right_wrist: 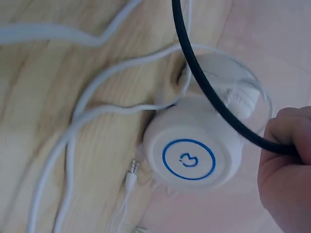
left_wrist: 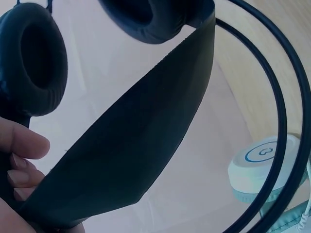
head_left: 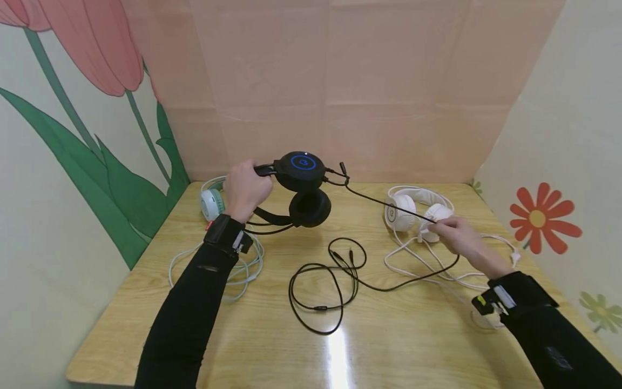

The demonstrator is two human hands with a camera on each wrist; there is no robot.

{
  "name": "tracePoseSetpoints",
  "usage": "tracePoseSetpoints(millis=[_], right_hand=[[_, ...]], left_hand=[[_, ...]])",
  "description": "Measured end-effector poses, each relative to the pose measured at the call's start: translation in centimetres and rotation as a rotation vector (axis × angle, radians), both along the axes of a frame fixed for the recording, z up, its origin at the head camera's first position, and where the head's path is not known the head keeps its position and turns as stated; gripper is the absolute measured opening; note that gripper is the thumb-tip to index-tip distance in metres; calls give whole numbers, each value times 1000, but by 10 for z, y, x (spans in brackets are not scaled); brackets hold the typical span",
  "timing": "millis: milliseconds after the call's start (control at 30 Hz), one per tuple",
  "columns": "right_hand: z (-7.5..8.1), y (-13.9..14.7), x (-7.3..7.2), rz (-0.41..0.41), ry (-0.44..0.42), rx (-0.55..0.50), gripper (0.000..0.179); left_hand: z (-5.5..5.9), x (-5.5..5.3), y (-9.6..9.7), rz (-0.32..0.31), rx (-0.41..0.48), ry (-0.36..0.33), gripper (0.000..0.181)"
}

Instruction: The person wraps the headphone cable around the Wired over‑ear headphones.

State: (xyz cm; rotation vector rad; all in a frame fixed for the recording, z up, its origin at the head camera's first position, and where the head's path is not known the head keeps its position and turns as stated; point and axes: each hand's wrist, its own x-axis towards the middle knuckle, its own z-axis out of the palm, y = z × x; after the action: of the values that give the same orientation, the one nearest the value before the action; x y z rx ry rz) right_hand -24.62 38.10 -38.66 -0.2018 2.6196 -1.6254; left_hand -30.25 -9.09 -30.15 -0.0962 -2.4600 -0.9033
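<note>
Wooden table, pink backdrop: black headset aloft

Black headset: raised above the table, gripped in our left hand. Cable: leads off the headset; we hold it in our right hand, fingers curled round it, slack looped on the table. White headset: at right, near that hand. Mint headset: at left, partly behind the left hand.

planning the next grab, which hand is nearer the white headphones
Right. The right hand is just beside the white headphones, pinching the black cable; the left hand is well off to their left, gripping the black headphones.
</note>
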Motion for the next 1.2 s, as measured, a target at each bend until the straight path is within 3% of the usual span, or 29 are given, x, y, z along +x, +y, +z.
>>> tracePoseSetpoints(millis=[333, 600, 800, 933, 1200], right_hand=[[17, 8, 12, 248, 91, 5, 33], [40, -42, 28, 297, 391, 383, 26], [62, -82, 36, 344, 517, 526, 26], [74, -106, 35, 393, 600, 628, 27], [82, -144, 29, 438, 680, 819, 28]], left_hand=[[-1, -2, -1, 0, -13, -44, 17], [-3, -1, 8, -7, -33, -26, 21], [-5, 2, 19, -19, -77, -33, 16], [-6, 3, 27, -31, -93, 0, 16], [-7, 8, 46, -54, -113, 23, 16]])
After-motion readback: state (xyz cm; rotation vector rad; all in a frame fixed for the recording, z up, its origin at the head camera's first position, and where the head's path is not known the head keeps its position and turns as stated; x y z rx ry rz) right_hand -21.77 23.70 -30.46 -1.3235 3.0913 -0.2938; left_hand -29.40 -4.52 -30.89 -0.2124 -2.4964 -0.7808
